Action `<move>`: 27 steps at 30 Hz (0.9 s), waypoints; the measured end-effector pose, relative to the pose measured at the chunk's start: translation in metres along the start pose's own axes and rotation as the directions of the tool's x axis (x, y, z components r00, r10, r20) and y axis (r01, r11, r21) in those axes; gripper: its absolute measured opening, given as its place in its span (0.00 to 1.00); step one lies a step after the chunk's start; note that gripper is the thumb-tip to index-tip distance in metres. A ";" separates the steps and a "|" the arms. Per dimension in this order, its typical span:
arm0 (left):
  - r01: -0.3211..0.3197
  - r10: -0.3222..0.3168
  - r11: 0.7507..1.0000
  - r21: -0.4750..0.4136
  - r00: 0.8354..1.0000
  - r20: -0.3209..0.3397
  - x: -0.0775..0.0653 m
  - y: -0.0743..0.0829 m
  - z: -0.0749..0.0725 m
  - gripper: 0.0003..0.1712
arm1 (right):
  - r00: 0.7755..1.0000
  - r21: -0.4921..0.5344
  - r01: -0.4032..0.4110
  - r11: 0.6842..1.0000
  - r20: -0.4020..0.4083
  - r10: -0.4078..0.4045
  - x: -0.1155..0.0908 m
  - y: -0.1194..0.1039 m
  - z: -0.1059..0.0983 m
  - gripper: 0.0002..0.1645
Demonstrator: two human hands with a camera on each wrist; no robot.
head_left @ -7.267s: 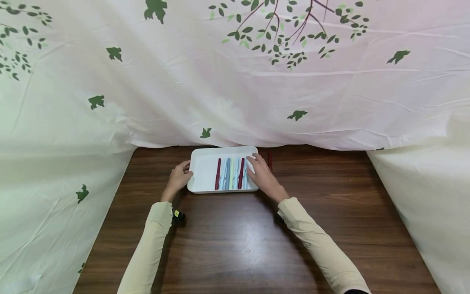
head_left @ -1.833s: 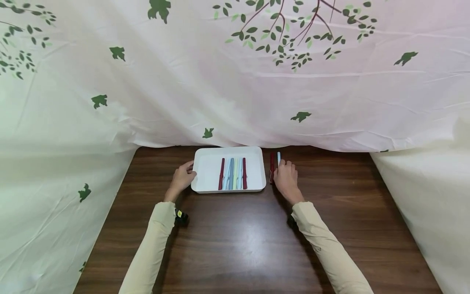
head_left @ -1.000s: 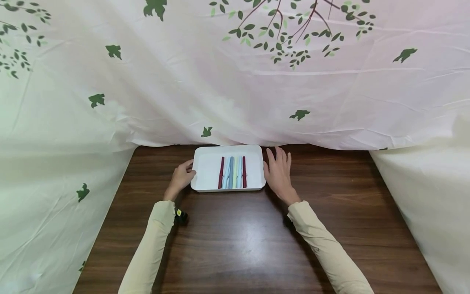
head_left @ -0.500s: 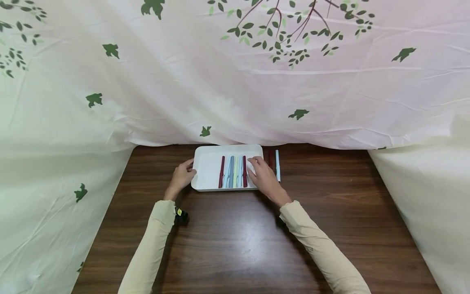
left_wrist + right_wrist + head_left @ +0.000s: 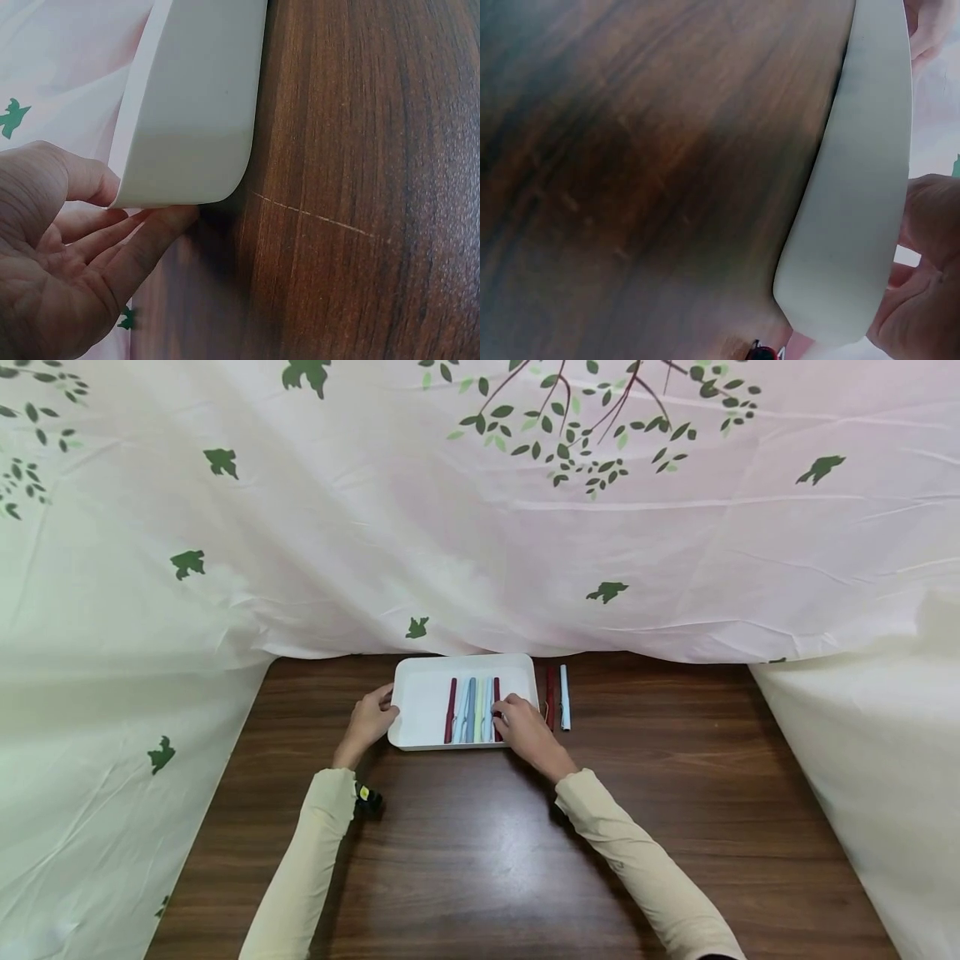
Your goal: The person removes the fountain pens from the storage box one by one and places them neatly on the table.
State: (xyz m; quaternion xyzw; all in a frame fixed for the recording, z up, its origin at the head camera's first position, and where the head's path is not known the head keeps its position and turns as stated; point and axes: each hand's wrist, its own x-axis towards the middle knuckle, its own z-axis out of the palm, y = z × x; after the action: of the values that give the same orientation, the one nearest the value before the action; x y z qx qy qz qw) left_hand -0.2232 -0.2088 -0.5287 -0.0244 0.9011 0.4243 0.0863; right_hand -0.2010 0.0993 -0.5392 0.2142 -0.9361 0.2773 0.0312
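A white tray holds a row of slim clipped pens lying side by side. Its left end is gripped by my left hand; the left wrist view has the thumb at the rim and fingers against the outer side. My right hand reaches over the tray's right part and pinches the dark red pen at the row's right end. In the right wrist view the tray wall hides those fingertips. Further left lie light blue, grey-blue and yellow-green pens, then another dark red pen.
Right of the tray, a dark red pen and a light blue pen lie parallel on the brown wooden table. A pale leaf-printed cloth hangs behind the table and along both sides.
A light blue pen has gone from the row's right end to the table beside the red one. My right hand has come back over the tray to the dark red pen; my left hand stays.
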 end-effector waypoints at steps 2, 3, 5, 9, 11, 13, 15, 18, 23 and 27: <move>-0.004 0.004 1.000 0.000 1.000 0.004 0.000 0.000 -0.001 0.33 | 1.000 -0.001 -0.008 1.000 0.003 0.008 0.000 -0.001 0.000 0.10; -0.005 0.005 1.000 -0.001 1.000 0.004 0.000 -0.001 -0.001 0.33 | 1.000 0.000 -0.018 1.000 0.008 0.018 0.001 -0.002 0.000 0.10; -0.008 0.008 1.000 -0.004 1.000 0.003 0.000 -0.002 -0.002 0.33 | 0.999 -0.002 -0.046 0.999 0.015 0.046 0.001 -0.003 0.000 0.10; -0.011 0.011 1.000 0.005 1.000 0.004 0.001 -0.002 -0.002 0.33 | 0.992 0.010 -0.119 0.993 0.035 0.119 0.002 -0.003 -0.002 0.09; -0.006 0.006 1.000 0.007 1.000 0.005 0.001 -0.001 -0.002 0.33 | 0.988 0.024 -0.149 0.988 0.033 0.148 0.002 -0.003 -0.003 0.09; -0.002 0.002 1.000 0.009 1.000 0.006 0.001 -0.002 -0.003 0.33 | 0.985 0.042 -0.171 0.984 0.027 0.170 0.002 -0.004 -0.004 0.08; 0.000 0.000 1.000 0.007 1.000 0.005 0.001 -0.002 -0.003 0.33 | 0.983 0.061 -0.182 0.981 0.016 0.181 0.002 -0.004 -0.004 0.08; -0.002 0.002 1.000 0.007 1.000 0.003 0.001 -0.002 -0.004 0.33 | 0.981 0.083 -0.192 0.978 0.008 0.192 0.003 -0.004 -0.005 0.09; -0.010 0.010 1.000 0.001 1.000 0.002 0.000 -0.002 -0.003 0.33 | 0.974 0.133 -0.224 0.965 0.003 0.226 0.003 -0.001 -0.005 0.12; -0.011 0.011 1.000 0.000 1.000 0.011 0.001 -0.002 -0.002 0.33 | 0.971 0.178 -0.227 0.957 -0.031 0.236 0.002 0.001 -0.007 0.14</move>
State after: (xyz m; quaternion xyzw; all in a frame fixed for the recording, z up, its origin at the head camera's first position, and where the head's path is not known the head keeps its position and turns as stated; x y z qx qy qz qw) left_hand -0.2238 -0.2116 -0.5293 -0.0169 0.9007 0.4250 0.0889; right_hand -0.2039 0.1029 -0.5335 0.0975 -0.9259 0.3650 0.0043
